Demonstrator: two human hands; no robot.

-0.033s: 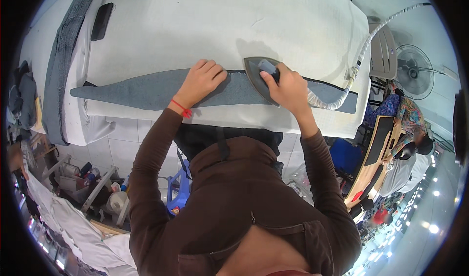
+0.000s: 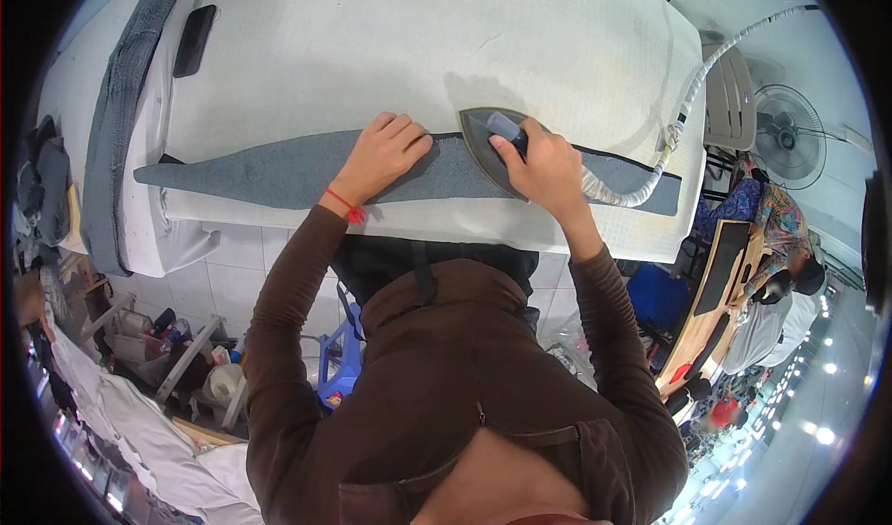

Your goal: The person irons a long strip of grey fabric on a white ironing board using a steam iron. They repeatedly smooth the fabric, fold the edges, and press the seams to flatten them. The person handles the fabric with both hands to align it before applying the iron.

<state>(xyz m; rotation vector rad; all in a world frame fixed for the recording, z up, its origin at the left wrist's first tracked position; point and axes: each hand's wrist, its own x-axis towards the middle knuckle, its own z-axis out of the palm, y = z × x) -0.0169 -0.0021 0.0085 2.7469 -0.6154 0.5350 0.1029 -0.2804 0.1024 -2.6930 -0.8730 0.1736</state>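
Fabric crosses white table; left hand curled, grip unclear, right hand clutching iron; fan rightward.

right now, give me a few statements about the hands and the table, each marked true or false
1. The right hand grips the iron by its handle. True.
2. The left hand is on the phone. False: it lies over the grey fabric, fingers curled.
3. The iron's tip reaches past the fabric's far edge. True.
4. The red bracelet is on the right wrist. False: it is on the left wrist.
5. The fan is on the left of the view. False: it is on the right, beyond the white table.
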